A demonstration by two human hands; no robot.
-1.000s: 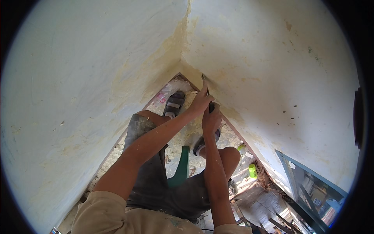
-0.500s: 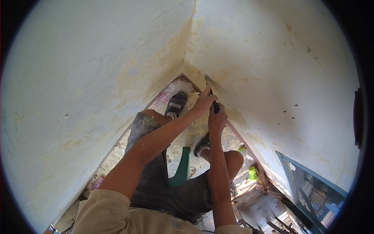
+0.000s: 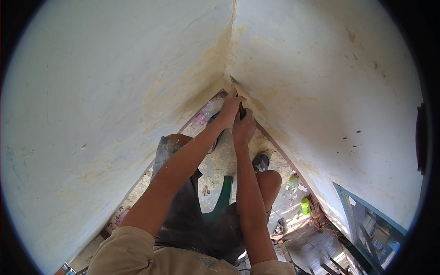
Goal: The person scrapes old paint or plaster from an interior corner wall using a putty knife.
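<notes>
Both hands are on a scraper with a black handle [image 3: 242, 110] and a thin blade [image 3: 233, 81]. The blade's tip meets the right-hand wall [image 3: 311, 91], close to the corner. My left hand [image 3: 228, 110] is forward, its fingers closed along the scraper near the blade. Behind it, my right hand [image 3: 244, 130] wraps the rear of the handle. Around the blade the wall's pale coating is worn to yellowish patches. Part of the handle is hidden by my fingers.
Another pale wall [image 3: 101, 91] rises on the left and joins the right one. Crumbs litter the floor [image 3: 215, 160]. Between my legs is a green plastic piece [image 3: 223, 197]. To the right are a bright green container [image 3: 305, 206], dry bristles [image 3: 318, 218] and a blue-framed opening [image 3: 343, 197].
Both hands have moved the scraper left along the wall toward the corner. My right foot has shifted out to the right, and the view has turned slightly.
</notes>
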